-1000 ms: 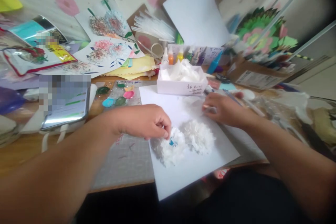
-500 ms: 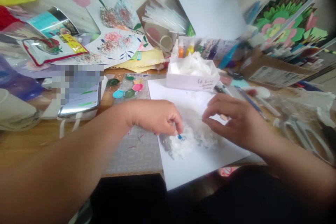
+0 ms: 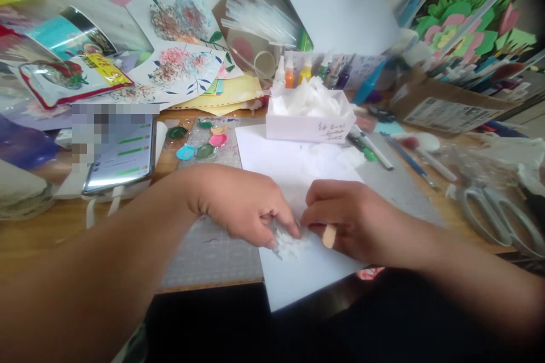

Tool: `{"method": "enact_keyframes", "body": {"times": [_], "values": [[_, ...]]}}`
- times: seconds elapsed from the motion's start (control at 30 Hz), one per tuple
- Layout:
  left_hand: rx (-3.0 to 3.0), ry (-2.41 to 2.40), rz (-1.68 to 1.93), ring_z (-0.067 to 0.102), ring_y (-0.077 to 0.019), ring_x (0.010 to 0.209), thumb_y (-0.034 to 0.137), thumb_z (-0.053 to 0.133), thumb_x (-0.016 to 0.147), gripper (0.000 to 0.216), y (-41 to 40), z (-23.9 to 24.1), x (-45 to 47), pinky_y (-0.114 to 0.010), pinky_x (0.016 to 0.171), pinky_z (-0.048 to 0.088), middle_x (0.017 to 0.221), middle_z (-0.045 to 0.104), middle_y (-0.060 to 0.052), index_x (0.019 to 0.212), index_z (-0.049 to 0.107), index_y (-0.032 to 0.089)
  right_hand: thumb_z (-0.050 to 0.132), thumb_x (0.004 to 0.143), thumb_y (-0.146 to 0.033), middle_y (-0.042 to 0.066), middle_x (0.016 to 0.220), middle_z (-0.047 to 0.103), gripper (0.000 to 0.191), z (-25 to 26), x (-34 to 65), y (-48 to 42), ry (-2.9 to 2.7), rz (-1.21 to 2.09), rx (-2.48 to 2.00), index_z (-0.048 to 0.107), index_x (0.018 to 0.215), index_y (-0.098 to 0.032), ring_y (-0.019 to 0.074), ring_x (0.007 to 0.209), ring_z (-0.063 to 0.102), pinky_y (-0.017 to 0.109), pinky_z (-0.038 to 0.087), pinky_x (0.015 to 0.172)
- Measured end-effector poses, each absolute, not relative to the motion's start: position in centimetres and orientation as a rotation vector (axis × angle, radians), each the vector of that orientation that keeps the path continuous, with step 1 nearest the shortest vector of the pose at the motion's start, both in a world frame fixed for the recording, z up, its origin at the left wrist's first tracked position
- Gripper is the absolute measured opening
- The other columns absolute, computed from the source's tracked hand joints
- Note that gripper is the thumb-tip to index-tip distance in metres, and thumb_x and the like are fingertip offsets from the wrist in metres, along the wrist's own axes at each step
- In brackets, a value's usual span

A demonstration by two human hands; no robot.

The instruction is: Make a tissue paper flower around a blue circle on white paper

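Observation:
My left hand (image 3: 244, 210) and my right hand (image 3: 351, 221) meet over a white sheet of paper (image 3: 293, 170) near the desk's front edge. Both hands have their fingers curled and pinched on a fluffy white tissue clump (image 3: 289, 245) that lies on the sheet. Most of the clump is hidden under the hands. A small tan stick-like thing (image 3: 328, 236) shows below my right fingers. Under the sheet lies a grey cutting mat (image 3: 213, 255).
Behind the sheet stands a white box of tissue pieces (image 3: 310, 116), with small paint bottles (image 3: 289, 76) behind it. Left: paint palette (image 3: 204, 142), a phone (image 3: 121, 156). Right: pens (image 3: 374, 150), scissors (image 3: 494, 212), a cardboard box (image 3: 451, 108). Flower pictures (image 3: 183, 65) lean at the back.
My right hand has come in from the pens at the right to join my left hand on the tissue clump. The blue spot seen on the clump earlier is now covered.

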State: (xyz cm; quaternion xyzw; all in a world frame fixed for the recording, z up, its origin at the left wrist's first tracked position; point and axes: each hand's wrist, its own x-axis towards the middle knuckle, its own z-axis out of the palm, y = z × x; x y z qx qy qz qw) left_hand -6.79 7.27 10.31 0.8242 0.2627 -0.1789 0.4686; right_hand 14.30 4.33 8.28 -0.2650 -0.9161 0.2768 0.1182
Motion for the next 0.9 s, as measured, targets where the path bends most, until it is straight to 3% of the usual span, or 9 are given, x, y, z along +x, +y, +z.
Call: {"method": "enact_keyframes", "body": {"times": [0.1,0.23,0.33,0.43,0.63,0.9], "values": [[2.022,0.641,-0.441,0.039,-0.0082,0.039,0.022,0.056,0.078,0.043,7.3,10.4,-6.8,-0.017,0.040,0.028,0.043,0.045,0.007,0.120,0.059,0.026,0.050,0.086,-0.016,0.007,0.086,0.058,0.017,9.3,15.1,4.7,-2.515,0.936,-0.742,0.066,0.093,-0.014,0.0131,0.073,0.055,0.025,0.045,0.064],[2.023,0.632,-0.446,0.041,-0.0076,0.041,0.022,0.056,0.079,0.043,7.4,10.3,-6.9,-0.015,0.042,0.031,0.045,0.047,0.007,0.121,0.058,0.024,0.037,0.095,-0.030,0.004,0.076,0.060,0.033,9.9,15.7,4.9,-2.151,0.943,-0.857,0.064,0.082,-0.016,0.0132,0.070,0.059,0.024,0.047,0.062],[2.049,0.594,-0.424,0.040,-0.0064,0.040,0.022,0.057,0.079,0.043,7.5,10.1,-6.9,-0.014,0.041,0.031,0.046,0.047,0.008,0.122,0.057,0.022,0.042,0.094,-0.027,0.001,0.066,0.058,0.035,9.6,15.0,4.8,-2.086,0.882,-0.882,0.062,0.068,-0.015,0.0100,0.062,0.057,0.021,0.045,0.058],[2.065,0.559,-0.403,0.039,-0.0059,0.038,0.022,0.057,0.079,0.044,7.6,9.9,-7.0,-0.014,0.041,0.030,0.044,0.047,0.008,0.122,0.057,0.021,0.050,0.089,-0.021,0.001,0.068,0.061,0.031,9.1,14.1,4.7,-2.143,0.950,-0.893,0.061,0.060,-0.014,0.0081,0.058,0.057,0.019,0.044,0.053],[2.056,0.559,-0.391,0.042,-0.0063,0.040,0.022,0.058,0.079,0.043,7.7,9.7,-7.1,-0.015,0.041,0.030,0.046,0.046,0.007,0.121,0.058,0.021,0.051,0.088,-0.020,0.000,0.074,0.064,0.024,8.1,13.7,4.7,-2.288,1.072,-0.914,0.062,0.066,-0.016,0.0082,0.060,0.056,0.020,0.042,0.056],[2.048,0.553,-0.372,0.040,-0.0070,0.040,0.025,0.058,0.079,0.041,7.9,9.6,-7.4,-0.017,0.042,0.030,0.045,0.045,0.007,0.120,0.059,0.022,0.055,0.086,-0.019,0.001,0.070,0.065,0.015,7.5,13.6,4.8,-2.481,0.902,-0.915,0.066,0.077,-0.015,0.0105,0.061,0.055,0.022,0.039,0.056]]}}
